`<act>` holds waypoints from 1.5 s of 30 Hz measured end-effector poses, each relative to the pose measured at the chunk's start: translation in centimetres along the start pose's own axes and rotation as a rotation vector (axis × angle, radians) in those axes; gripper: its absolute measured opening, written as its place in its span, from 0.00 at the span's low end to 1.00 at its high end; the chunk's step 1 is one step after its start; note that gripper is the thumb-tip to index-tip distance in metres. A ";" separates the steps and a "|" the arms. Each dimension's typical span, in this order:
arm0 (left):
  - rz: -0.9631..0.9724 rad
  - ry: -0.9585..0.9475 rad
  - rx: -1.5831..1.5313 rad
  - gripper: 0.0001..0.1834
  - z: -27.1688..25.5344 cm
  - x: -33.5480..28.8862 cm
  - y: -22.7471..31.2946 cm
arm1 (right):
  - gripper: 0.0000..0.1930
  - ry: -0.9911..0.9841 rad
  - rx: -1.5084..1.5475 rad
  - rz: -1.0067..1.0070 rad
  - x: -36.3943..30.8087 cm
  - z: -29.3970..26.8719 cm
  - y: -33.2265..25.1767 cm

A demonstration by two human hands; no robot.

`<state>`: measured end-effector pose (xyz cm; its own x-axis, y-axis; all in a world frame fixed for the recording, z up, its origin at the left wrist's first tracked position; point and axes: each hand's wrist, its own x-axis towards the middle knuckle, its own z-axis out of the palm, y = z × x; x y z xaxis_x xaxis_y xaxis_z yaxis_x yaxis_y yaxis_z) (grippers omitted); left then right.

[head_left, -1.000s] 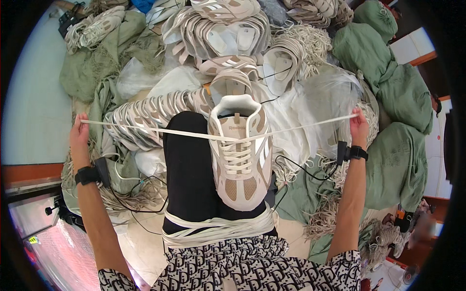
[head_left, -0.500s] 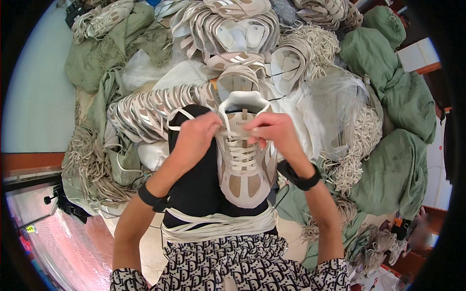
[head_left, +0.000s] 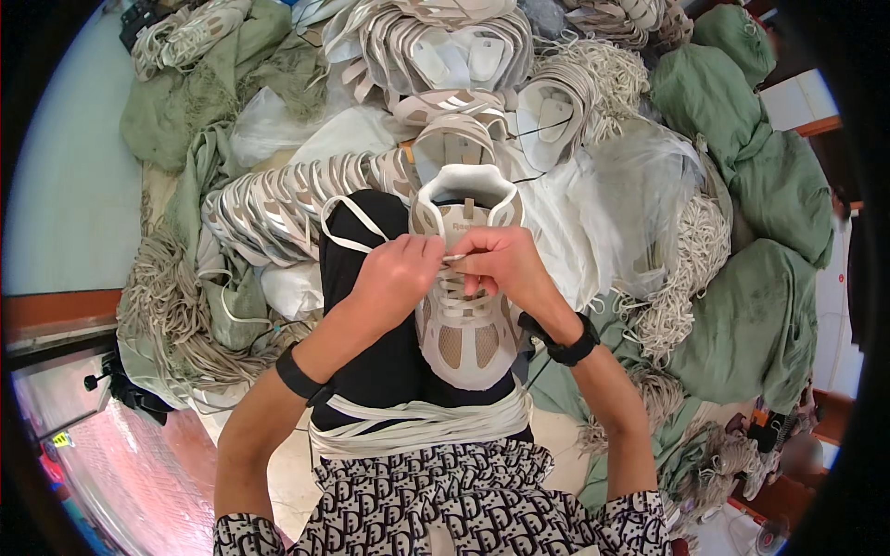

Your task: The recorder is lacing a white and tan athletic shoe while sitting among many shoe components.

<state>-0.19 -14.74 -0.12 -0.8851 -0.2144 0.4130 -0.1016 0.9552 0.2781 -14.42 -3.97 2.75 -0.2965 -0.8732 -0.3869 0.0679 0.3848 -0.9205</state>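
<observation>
A beige and white sneaker [head_left: 471, 347] rests on my black-trousered lap, toe toward me and tongue upright. Off-white lace is threaded across its front. Over the upper eyelets, my left hand [head_left: 394, 278] and my right hand [head_left: 505, 264] meet with closed fingers. Between their fingertips a short bit of shoelace [head_left: 453, 259] shows, pinched from both sides. The lace's loose part [head_left: 364, 219] loops out from the left hand over my left knee. Both hands cover part of the lacing.
A bundle of off-white laces [head_left: 422, 428] lies across my lap. Ahead are a row of nested shoe uppers [head_left: 278, 204] and a stack of more uppers [head_left: 436, 56]. Lace heaps [head_left: 681, 287] and green sacks [head_left: 742, 315] lie right; another lace pile [head_left: 176, 306] lies left.
My hands have come together over the upper lacing, the left moving right and the right slightly left. The loose lace now forms a wider loop over my left knee.
</observation>
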 end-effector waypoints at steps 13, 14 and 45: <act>-0.051 -0.599 -0.110 0.07 -2.9 5.3 -1.2 | 0.05 0.270 -0.032 -0.186 -2.1 -5.1 2.1; -0.259 -0.706 -0.284 0.07 -2.6 5.6 -1.3 | 0.05 0.267 -0.103 -0.295 -2.1 -5.0 2.4; -0.386 -0.428 -0.322 0.09 0.6 7.6 2.4 | 0.06 0.460 -1.114 -0.988 -1.7 -4.5 3.0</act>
<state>-7.47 -13.91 3.19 -0.9213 -0.3660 -0.1311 -0.3659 0.7028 0.6101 -18.02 -0.01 0.90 -0.0652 -0.8213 0.5668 -0.9764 -0.0647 -0.2060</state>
